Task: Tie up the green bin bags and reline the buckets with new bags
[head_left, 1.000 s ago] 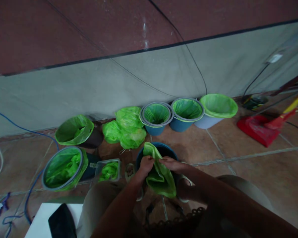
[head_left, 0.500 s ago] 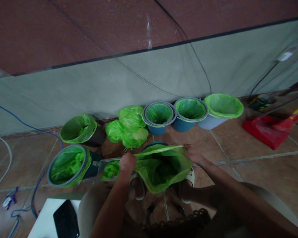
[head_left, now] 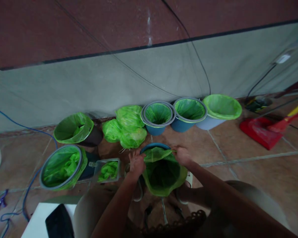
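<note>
Between my feet stands a blue bin (head_left: 154, 145), of which mainly the far rim shows. A thin green bin bag (head_left: 156, 189) sits in it, its mouth spread wide and hanging over the near side. My left hand (head_left: 136, 163) grips the bag's edge at the left of the rim, some fingers stretched along it. At the right, my right hand (head_left: 182, 155) pinches the bag's far edge, held slightly inside the rim. The bin's near side is hidden under the bag.
Lined bins (head_left: 157, 129) stand along the wall, with full green bags (head_left: 131, 137) beside them. Left are two more lined bins (head_left: 85, 168) and a clear box (head_left: 119, 170) of green bags. A red dustpan (head_left: 259, 130) lies right; a phone (head_left: 59, 222) rests on a white surface.
Both hands have come closer together and the bag's mouth has narrowed. The bag's far edge has dropped, so the bin's blue rim shows more. The view has shifted slightly.
</note>
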The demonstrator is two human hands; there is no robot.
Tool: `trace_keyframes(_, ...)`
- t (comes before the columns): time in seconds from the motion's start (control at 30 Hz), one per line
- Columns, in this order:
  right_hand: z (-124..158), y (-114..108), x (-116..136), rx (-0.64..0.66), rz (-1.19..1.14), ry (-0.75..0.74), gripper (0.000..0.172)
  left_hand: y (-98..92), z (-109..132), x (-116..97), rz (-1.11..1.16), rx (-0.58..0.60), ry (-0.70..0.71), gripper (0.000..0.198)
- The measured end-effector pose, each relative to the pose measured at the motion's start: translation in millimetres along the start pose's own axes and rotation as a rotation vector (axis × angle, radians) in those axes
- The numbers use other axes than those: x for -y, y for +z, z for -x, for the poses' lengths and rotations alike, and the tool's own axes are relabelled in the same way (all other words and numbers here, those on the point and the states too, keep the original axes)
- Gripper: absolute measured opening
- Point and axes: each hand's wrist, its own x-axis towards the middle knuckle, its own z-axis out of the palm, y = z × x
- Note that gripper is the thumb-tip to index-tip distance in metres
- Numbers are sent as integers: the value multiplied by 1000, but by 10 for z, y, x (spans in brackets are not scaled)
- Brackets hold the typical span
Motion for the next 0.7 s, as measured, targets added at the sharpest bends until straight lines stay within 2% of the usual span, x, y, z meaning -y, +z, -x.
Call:
trace_keyframes(0.13, -48, -21, 15, -46, -83, 5, 22, 0, -10, 12, -12, 9, 30, 44)
trace_keyframes(0.3, -97, -61, 89, -22, -661, 11, 28, 63, -22, -50, -25, -5, 59, 45)
trace_keyframes(0.4, -83, -61, 136, 51, -875, -2, 36, 83, -43, -99, -14, -38, 51, 38)
trace_keyframes(0.5, -47, -51, 197, 129, -965, -24, 41, 75, -50, -168, 14, -94, 65, 44)
trace_keyframes(0.63, -10, -68, 294, 85, -1000, -64, 45, 67, -28, -297, 94, -151, 132, 65)
trace_keyframes(0.7, -12, -80, 315, 71, -1001, -81, 46, 75, -28, -347, 118, -129, 167, 50)
